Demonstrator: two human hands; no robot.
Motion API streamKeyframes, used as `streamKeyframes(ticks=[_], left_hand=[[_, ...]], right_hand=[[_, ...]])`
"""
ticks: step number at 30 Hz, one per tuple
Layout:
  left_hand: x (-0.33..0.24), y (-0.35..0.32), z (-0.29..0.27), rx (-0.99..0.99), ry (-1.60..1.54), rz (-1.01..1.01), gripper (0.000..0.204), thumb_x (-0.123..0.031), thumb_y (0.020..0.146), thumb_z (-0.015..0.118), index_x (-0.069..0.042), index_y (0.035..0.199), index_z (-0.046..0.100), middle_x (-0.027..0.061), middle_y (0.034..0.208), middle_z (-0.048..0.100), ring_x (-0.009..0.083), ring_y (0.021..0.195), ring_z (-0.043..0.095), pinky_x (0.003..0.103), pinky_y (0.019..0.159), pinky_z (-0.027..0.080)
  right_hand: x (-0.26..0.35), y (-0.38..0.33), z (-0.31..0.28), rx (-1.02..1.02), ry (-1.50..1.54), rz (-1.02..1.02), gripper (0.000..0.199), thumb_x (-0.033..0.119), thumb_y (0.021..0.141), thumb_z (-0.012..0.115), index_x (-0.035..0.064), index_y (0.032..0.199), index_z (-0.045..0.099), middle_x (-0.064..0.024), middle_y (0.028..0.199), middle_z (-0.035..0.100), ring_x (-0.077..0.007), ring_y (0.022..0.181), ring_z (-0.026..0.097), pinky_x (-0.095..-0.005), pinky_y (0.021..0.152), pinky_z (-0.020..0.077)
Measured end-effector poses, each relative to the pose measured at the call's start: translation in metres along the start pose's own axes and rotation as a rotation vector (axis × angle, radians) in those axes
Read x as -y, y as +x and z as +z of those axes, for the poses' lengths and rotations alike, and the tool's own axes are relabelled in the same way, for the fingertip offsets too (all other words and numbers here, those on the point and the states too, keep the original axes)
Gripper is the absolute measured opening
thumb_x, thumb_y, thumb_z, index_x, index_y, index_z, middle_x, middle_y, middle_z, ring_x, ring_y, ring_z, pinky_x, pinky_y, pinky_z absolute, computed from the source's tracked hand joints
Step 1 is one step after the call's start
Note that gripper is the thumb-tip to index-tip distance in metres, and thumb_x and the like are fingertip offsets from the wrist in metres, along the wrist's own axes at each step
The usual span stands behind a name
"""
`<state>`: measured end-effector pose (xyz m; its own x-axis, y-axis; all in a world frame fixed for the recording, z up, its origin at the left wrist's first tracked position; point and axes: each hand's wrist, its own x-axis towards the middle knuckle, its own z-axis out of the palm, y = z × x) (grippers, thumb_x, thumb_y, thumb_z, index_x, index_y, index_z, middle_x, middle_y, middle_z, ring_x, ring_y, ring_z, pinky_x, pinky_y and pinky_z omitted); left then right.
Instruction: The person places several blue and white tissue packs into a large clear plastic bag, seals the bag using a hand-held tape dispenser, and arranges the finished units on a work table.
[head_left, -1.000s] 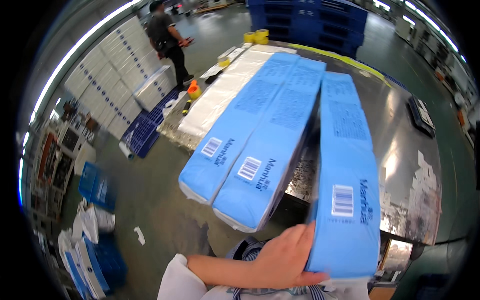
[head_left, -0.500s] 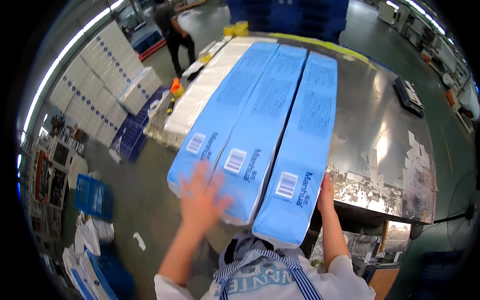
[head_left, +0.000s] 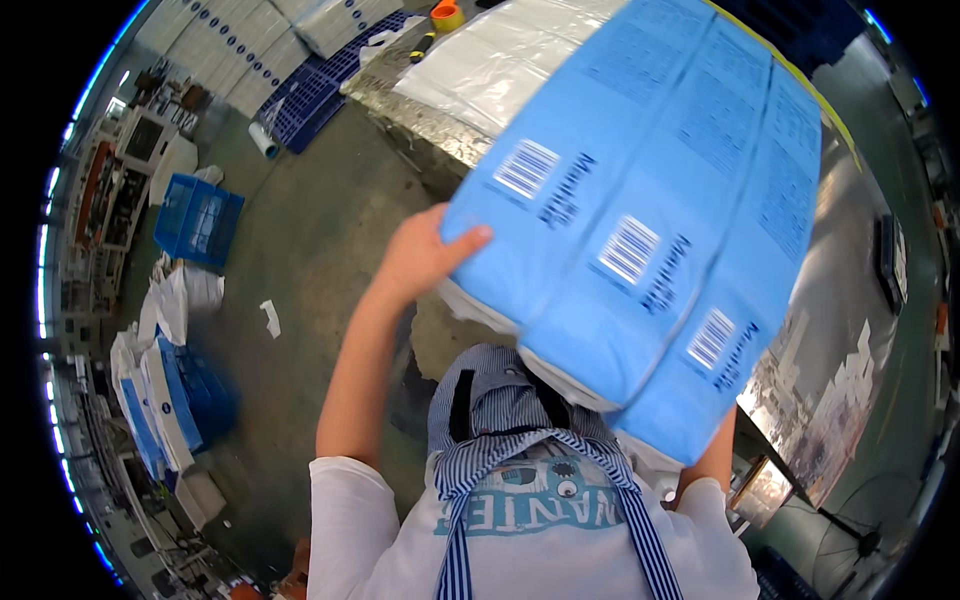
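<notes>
Grey concrete floor point(head_left: 300, 230) is spreading out below a shiny metal bench point(head_left: 840, 300), and a warehouse is curving around the rim of the view. Three long blue packs point(head_left: 650, 200) are lying side by side, their far ends stretching over the bench while their near ends are jutting past its edge toward the person. Each pack is showing a white barcode label near its near end.

The left hand point(head_left: 420, 255) is gripping the near left corner of the outermost pack, thumb lying on top of the blue wrap and fingers curled beneath, so it is closed on the packs. The right hand is hiding under the near right corner of the packs; only the right forearm point(head_left: 715, 460) is showing below them, so I cannot tell how that hand is set.

White plastic-wrapped bundles point(head_left: 500, 60) are sitting on the bench just beside the packs on the left, with an orange tape roll point(head_left: 447, 14) near the far end. A blue crate point(head_left: 195, 220) is standing on the floor well apart to the left, near white bags point(head_left: 180, 300) and scraps of paper. The person is wearing a white shirt and a striped apron point(head_left: 500, 420).
</notes>
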<state>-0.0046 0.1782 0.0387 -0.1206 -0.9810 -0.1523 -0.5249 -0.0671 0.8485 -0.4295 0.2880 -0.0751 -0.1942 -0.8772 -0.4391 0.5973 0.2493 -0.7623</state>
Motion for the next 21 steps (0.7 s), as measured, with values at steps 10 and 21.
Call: streamKeyframes(ticks=[10,21], left_hand=[[0.02,0.028,-0.037,0.123,0.265,0.247,0.058,-0.046,0.076,0.057,0.005,0.105,0.054,0.0211,0.081,0.062,0.0357,0.076,0.061,0.041,0.066,0.05],[0.101,0.12,-0.062,0.788,0.079,0.395,0.044,-0.041,0.084,0.051,-0.002,0.102,0.059,0.0153,0.087,0.063,0.0318,0.082,0.06,0.039,0.069,0.047]], right_hand=[[0.013,-0.037,0.015,-0.217,-0.205,-0.008,0.054,0.045,0.09,0.041,0.0019,0.123,0.045,-0.0119,0.118,0.052,-0.0223,0.107,0.051,-0.0376,0.087,0.0443],[0.07,-0.075,0.029,-0.718,-1.145,-0.364,0.053,0.044,0.093,0.036,0.0067,0.13,0.04,-0.0166,0.127,0.044,-0.0307,0.117,0.042,-0.0463,0.096,0.0334]])
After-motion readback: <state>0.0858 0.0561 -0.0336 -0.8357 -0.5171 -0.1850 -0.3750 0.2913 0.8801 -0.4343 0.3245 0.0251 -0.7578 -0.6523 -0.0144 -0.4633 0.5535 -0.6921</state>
